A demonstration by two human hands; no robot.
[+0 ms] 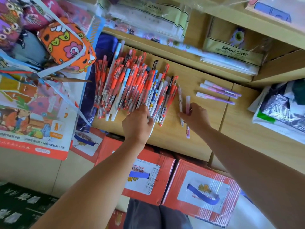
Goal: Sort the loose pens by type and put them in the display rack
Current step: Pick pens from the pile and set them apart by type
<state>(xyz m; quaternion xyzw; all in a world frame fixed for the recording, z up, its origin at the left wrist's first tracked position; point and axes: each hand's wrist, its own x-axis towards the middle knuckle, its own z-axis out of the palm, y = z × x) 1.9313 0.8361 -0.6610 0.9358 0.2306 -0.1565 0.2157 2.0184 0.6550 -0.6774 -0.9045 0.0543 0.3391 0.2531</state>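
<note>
Red cartons (203,187) stand nearest, below the wooden surface (170,138). On it the left hand (137,123) curls its grip round pens at the near edge of the pen heap (125,85), which is mostly red. The right hand (195,116) pinches two pink pens (188,103). Three purple pens (219,93) lie apart beyond. An orange plush (66,45) crowds the heap's far left, and a plastic bag (280,113) sits to the right.

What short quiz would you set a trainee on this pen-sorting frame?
1. True or false: the purple pens lie apart from the mixed pen pile.
2. How many purple pens are set aside? A two, B three, C six.
3. Fill in: the pink pen is held by the ___ hand.
Key: 1 true; 2 B; 3 right hand.
</note>
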